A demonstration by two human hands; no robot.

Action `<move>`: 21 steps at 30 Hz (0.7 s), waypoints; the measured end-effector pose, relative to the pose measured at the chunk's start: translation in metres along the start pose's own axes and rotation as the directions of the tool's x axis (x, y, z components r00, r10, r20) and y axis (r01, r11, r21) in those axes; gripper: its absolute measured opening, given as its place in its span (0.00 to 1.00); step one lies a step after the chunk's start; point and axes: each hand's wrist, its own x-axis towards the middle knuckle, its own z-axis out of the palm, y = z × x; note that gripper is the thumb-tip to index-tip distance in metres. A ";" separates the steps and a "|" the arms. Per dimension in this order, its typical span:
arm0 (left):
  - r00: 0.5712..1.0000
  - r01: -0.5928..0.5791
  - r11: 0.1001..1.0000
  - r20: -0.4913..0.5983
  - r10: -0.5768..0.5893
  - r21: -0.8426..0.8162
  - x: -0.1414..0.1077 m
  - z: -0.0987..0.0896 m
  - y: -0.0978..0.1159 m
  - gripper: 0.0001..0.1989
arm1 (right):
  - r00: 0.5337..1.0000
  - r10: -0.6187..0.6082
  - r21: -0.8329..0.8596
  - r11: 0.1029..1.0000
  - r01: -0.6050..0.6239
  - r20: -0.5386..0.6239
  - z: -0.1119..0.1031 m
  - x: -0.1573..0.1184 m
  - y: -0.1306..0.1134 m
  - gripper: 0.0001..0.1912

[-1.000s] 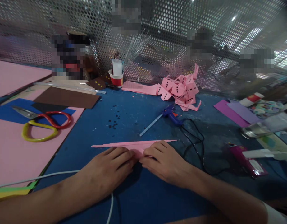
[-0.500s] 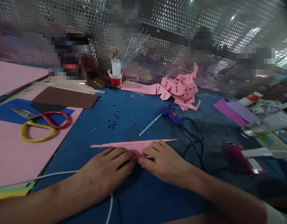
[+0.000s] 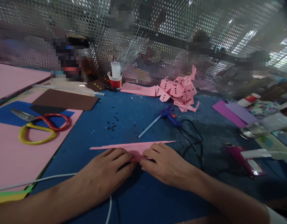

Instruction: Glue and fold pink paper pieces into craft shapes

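Observation:
A folded strip of pink paper (image 3: 137, 148) lies across the blue table in front of me, its thin pointed ends reaching out to both sides. My left hand (image 3: 113, 166) grips its near edge, fingers closed with the thumb below. On the right of the same edge, my right hand (image 3: 161, 163) pinches the paper, knuckles bent. The fingertips of both hands almost meet at the middle, and part of the paper under them is hidden. Beyond the paper lies a blue glue gun (image 3: 170, 117) with a clear glue stick (image 3: 150, 126) sticking out of it.
Scissors (image 3: 44, 128) with red and yellow handles rest on pink sheets (image 3: 15, 158) at left. Folded pink paper pieces (image 3: 178, 90) with black squares pile up at the back, near a paper cup (image 3: 115, 82). A magenta device (image 3: 243, 160) and a glass jar (image 3: 262, 124) are at right.
Both hands keep their hold on the pink paper. My right fingertips have shifted very slightly along its near edge; the whole view has moved a little.

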 end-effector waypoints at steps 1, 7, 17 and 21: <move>1.000 -0.001 1.000 -0.002 0.001 0.000 0.000 0.001 0.000 0.11 | 1.000 0.000 0.003 1.000 0.000 0.001 -0.001 0.000 0.000 0.07; 1.000 -0.009 1.000 -0.008 0.009 -0.006 0.004 -0.001 0.000 0.12 | 1.000 0.000 0.035 0.999 0.000 -0.014 -0.002 -0.002 0.000 0.13; 1.000 0.006 1.000 0.011 -0.006 -0.008 0.007 -0.003 -0.002 0.11 | 1.000 0.013 0.033 0.999 -0.013 0.006 -0.005 -0.002 0.000 0.12; 0.999 0.002 0.999 -0.034 -0.004 -0.037 0.005 -0.004 -0.004 0.09 | 1.000 0.003 0.036 0.999 -0.004 0.019 -0.006 -0.004 0.002 0.15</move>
